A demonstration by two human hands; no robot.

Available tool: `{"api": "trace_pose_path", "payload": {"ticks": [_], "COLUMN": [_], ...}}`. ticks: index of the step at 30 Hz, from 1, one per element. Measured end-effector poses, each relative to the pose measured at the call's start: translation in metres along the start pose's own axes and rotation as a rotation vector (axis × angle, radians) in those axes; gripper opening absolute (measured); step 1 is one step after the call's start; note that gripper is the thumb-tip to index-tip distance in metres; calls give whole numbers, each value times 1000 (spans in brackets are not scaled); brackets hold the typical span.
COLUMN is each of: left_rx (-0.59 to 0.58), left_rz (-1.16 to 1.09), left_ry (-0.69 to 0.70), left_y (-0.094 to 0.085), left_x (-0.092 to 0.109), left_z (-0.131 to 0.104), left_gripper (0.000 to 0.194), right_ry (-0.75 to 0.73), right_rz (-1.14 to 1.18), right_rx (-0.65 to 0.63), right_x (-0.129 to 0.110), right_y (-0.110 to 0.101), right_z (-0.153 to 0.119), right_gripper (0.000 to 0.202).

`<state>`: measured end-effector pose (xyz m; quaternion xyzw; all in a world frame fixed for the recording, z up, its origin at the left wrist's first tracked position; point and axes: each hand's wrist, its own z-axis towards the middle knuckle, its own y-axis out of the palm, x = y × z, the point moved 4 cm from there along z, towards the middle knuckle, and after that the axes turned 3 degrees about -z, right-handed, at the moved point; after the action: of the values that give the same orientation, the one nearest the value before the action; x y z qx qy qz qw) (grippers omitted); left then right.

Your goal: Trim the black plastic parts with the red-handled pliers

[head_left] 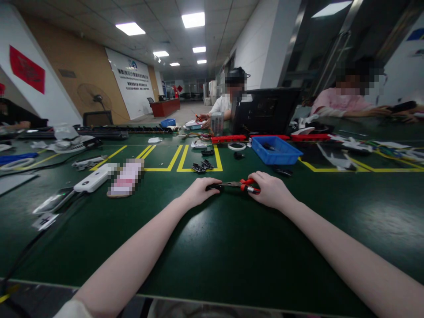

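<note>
Between the fingers and thumb of my left hand is a small black part, mostly covered by the fingers, so its exact kind is hidden. My right hand is closed around the red-and-black handles of a pair of long-nose pliers. The plier jaws point left and their tip meets the black part at my left fingertips. Both hands are just above the green table. Beyond them, several small black parts lie inside a yellow-taped square.
A blue bin stands behind my right hand, with a black piece before it. To the left lie a white power strip with cables and a pixelated pink object. A large black case and co-workers are across the table.
</note>
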<state>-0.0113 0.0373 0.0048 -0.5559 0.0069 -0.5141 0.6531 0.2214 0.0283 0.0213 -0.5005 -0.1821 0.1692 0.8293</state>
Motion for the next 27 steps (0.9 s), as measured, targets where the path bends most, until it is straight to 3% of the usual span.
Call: {"api": "trace_pose_path", "payload": {"ticks": [11,16,21,27], "left_rx": [5,-22,-38,-94], "left_rz": [89,214,284,344], "left_ry": [-19,-36,-68,-137], "left_y": [2,2,2,3], "left_x": [-5,-2,3,5], "left_z": [-1,0,0,-2], "left_gripper": [43,42,29,32], "right_ry": [-39,-34,-36,-37], "right_rz": [-43,-26,7,38], "right_rx": [-20,-24,-1,-7], "right_x": [-1,-2,-2,-1], "right_y": [1,-1,-1,0], "right_z": [-1,-1,-2,-2], "right_gripper": [32,30,28,28]}}
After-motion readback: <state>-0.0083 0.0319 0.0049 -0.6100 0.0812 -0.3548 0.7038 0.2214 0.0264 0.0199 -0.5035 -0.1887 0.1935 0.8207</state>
